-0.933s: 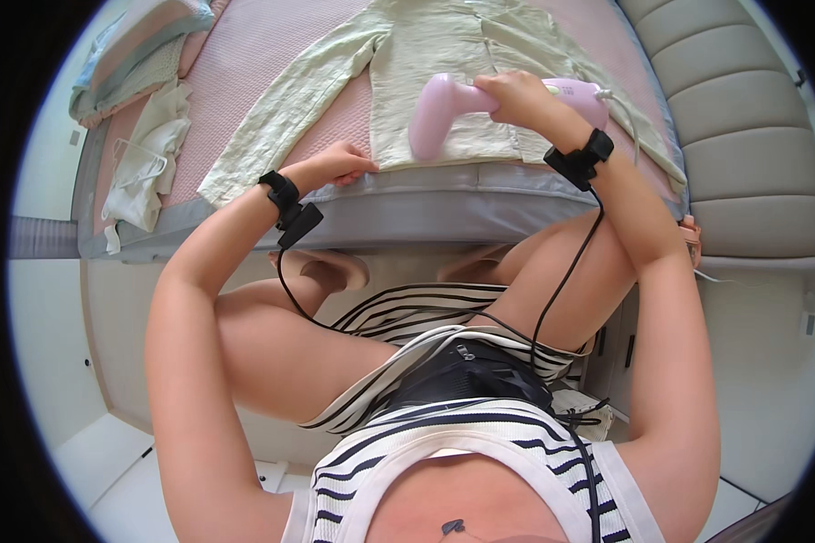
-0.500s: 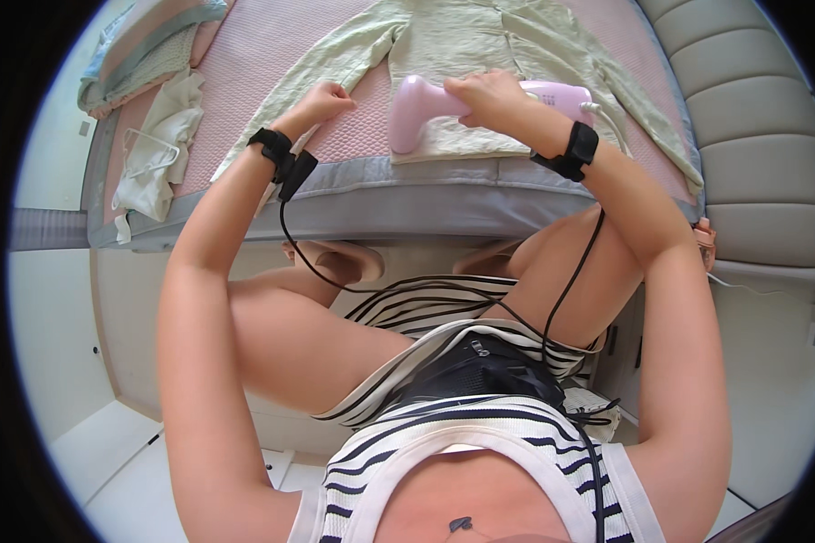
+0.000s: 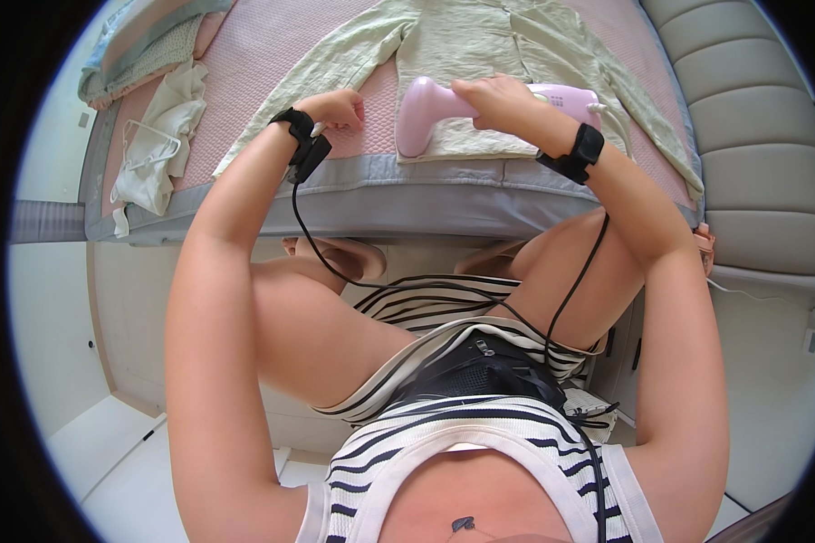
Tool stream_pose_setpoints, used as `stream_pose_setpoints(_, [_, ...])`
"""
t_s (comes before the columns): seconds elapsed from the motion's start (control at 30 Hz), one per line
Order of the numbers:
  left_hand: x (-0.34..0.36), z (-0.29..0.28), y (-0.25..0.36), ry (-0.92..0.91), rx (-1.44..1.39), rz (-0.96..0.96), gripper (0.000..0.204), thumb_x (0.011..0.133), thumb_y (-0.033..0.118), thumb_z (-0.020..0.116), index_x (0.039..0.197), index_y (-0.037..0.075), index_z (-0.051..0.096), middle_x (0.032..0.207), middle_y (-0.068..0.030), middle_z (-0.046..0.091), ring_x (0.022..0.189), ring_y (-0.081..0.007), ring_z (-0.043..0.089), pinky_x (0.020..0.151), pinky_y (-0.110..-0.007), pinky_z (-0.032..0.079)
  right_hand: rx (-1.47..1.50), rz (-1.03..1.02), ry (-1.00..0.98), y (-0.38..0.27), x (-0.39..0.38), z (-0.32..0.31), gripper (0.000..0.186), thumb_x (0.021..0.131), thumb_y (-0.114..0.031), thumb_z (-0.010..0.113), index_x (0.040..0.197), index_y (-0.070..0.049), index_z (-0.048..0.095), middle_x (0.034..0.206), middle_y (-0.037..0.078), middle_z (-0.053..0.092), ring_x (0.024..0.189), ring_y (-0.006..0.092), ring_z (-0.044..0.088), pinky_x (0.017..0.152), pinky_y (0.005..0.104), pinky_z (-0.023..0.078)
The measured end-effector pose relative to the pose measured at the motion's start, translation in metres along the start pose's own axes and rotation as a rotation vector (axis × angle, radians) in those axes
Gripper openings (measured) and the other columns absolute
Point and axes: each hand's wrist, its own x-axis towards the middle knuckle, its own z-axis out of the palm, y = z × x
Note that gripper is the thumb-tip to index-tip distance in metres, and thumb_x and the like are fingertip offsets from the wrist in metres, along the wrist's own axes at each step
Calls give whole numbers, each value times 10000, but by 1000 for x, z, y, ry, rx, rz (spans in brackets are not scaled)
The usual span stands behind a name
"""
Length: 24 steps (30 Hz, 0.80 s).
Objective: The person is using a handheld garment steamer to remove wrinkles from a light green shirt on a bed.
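While a shirt (image 3: 462, 45) is lying spread on the bed (image 3: 258, 54), presumably for support, the right hand (image 3: 500, 100) is gripping a pink appliance (image 3: 420, 118) over it; the left hand (image 3: 338, 109) is curling, hold unclear.

You have the bed (image 3: 267, 50) as reference: pink quilted top, grey side panel facing you. At its right end, note the grey headboard (image 3: 752, 154), padded in stitched horizontal channels. Between you and the bed's near side runs pale beige floor (image 3: 131, 308). Off the bed's left end you get a whitish, smooth upright surface (image 3: 50, 317), wall or cabinet unclear. Light: soft, diffuse, fairly even over bed and floor.
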Motion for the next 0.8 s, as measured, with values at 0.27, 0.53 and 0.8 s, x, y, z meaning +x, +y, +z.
stream_pose_setpoints(0.27, [2, 2, -6, 29, -30, 27, 203, 664, 152, 651, 820, 49, 573, 704, -22, 563, 615, -117, 532, 535, -257, 443, -9, -30, -41, 0, -2, 1, 298, 633, -87, 668, 879, -59, 501, 739, 119, 603, 738, 302, 595, 605, 402, 460])
stream_pose_setpoints(0.53, [5, 3, -11, 51, 11, 58, 169, 651, 158, 669, 716, 38, 569, 618, -11, 547, 563, -110, 512, 504, -256, 421, 8, -48, -30, 1, -2, 5, 287, 627, -82, 660, 871, -62, 509, 730, 118, 603, 734, 300, 595, 601, 400, 460])
stream_pose_setpoints(0.8, [-21, 9, 21, -241, 107, -104, 212, 656, 209, 676, 587, 47, 558, 533, 2, 476, 457, -79, 394, 408, -247, 297, -19, 12, -116, 2, -13, -17, 311, 598, -82, 657, 853, -40, 484, 758, 129, 586, 760, 314, 578, 645, 409, 450])
